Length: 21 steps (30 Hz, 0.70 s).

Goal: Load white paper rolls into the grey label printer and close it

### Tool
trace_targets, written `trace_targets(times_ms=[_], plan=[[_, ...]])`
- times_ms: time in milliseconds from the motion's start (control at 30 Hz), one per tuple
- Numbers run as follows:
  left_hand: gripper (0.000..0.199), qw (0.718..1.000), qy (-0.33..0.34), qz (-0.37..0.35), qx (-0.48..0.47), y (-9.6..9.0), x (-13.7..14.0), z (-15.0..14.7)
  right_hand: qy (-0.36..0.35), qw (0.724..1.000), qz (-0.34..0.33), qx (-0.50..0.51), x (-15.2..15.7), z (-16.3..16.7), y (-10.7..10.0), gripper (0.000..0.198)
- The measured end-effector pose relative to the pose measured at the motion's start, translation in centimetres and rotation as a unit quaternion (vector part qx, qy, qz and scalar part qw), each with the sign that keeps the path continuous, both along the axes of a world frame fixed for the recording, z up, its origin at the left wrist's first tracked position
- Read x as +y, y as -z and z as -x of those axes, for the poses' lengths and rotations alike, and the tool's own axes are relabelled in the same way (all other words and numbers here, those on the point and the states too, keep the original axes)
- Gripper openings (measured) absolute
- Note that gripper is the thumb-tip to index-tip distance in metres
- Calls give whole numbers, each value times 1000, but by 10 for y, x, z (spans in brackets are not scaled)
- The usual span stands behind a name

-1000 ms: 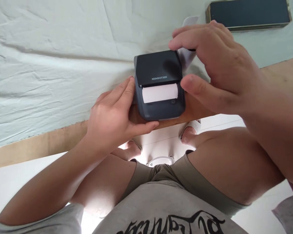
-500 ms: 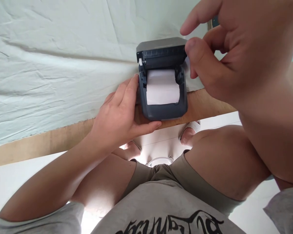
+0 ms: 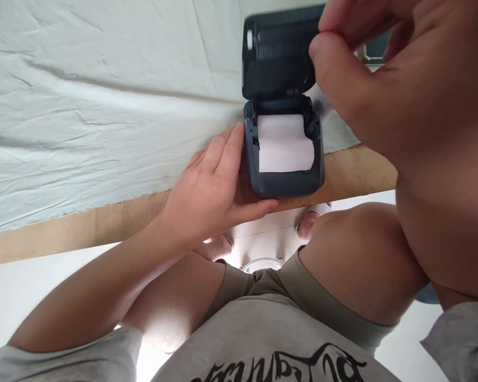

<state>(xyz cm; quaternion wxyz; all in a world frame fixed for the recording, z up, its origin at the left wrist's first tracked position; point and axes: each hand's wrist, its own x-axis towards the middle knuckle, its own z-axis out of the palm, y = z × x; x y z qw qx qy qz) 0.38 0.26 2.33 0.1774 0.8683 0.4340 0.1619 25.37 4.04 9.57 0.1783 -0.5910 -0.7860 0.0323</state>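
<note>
From the left, we see a pale cloth [image 3: 103, 132] that leaves the wood of the worktop [image 3: 354, 167] bare along its near edge; next, the left hand [image 3: 209, 185] grasps the corner of the printer [image 3: 282, 187], fingers along its side and thumb across its front, we judge to stop it sliding; the printer sits right at that near edge, probably for easy reach; inside it lies a white paper roll [image 3: 284, 151], flanked by the inner walls, which likely keep it in line; behind stands the raised lid [image 3: 276, 58]; farther right, the right hand [image 3: 406, 90] pinches the lid's right edge between thumb and forefinger, apparently to leave the roll uncovered; past it, a dark object [image 3: 376, 49] is mostly hidden; we cannot tell what it is.
</note>
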Motion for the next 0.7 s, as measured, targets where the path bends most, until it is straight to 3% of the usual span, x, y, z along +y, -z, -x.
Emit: trace_targets(times_ms=[167, 233, 700], plan=[[104, 1000, 18, -7, 2, 0, 0, 0, 43, 987, 68, -143, 1, 22, -1, 45], [104, 1000, 19, 1, 6, 0, 1, 0, 39, 981, 103, -161, 1, 28, 1, 40], [105, 999, 22, 30, 5, -2, 2, 0, 7, 957, 179, -227, 20, 26, -6, 29]])
